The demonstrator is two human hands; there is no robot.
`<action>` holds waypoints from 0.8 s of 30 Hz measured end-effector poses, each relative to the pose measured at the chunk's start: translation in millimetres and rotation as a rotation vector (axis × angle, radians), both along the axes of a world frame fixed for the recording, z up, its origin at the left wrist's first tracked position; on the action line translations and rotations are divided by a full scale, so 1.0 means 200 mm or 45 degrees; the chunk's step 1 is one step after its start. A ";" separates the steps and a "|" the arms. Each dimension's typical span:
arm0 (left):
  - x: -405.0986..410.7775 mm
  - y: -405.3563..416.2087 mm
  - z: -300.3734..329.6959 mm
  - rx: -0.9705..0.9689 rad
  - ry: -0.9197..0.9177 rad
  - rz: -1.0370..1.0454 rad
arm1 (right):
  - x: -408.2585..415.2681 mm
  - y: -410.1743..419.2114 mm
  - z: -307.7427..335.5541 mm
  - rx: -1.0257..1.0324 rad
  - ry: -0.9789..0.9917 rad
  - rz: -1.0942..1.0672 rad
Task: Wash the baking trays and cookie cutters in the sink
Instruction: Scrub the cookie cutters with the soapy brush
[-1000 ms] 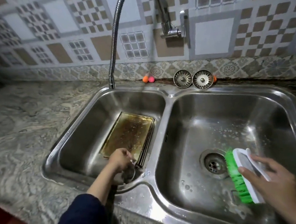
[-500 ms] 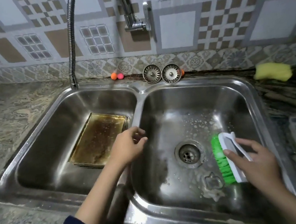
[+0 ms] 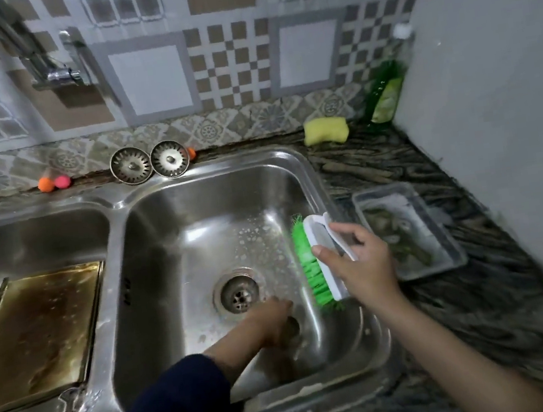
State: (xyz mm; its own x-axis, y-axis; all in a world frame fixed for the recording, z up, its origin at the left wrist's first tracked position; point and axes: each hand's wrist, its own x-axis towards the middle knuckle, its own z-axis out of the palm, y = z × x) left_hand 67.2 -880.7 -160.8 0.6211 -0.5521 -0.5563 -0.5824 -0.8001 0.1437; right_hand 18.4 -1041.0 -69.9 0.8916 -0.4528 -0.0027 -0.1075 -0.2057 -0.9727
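Note:
A stack of stained golden baking trays [image 3: 38,333] lies flat in the left basin. A metal cookie cutter [image 3: 68,407] rests on the sink's wet front rim beside it. My left hand [image 3: 271,320] reaches down to the floor of the right basin [image 3: 196,222], just right of the drain [image 3: 239,294]. It is blurred and covers whatever lies under it, so I cannot tell whether it grips anything. My right hand [image 3: 364,262] grips the white handle of a green-bristled scrub brush [image 3: 317,262], held up near the basin's right wall with the bristles facing left.
Two metal strainers [image 3: 150,162] lean at the back rim, with small orange and pink balls [image 3: 53,183] to their left. A yellow sponge [image 3: 325,130], a green soap bottle [image 3: 386,93] and a clear plastic tub [image 3: 408,232] holding things sit on the right counter. The tap [image 3: 56,75] is upper left.
My left hand left the front rim of the left basin and crossed to the floor of the right basin. The brush rose toward the right wall. The view swung right.

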 end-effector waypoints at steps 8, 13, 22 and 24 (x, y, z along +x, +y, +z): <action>0.03 -0.03 -0.06 -0.138 0.027 0.036 | -0.06 -0.20 0.19 -0.144 -0.110 -0.069; 0.05 -0.06 0.03 -0.863 0.099 0.559 | -0.01 -0.46 0.29 -0.457 -0.038 -0.237; -0.02 -0.15 0.30 -1.480 0.347 0.974 | 0.01 -0.55 0.14 -0.762 0.278 -0.094; -0.04 -0.16 0.35 -1.569 0.402 0.991 | 0.01 -0.56 0.16 -0.762 0.268 -0.091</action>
State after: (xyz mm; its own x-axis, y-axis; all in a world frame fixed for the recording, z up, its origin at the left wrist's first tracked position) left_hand 59.5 -911.7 -90.9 0.9193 -0.3583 -0.1626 0.1059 -0.1729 0.9792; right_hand 20.7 -1152.8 -38.6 0.8672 -0.4884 0.0971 -0.3173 -0.6923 -0.6481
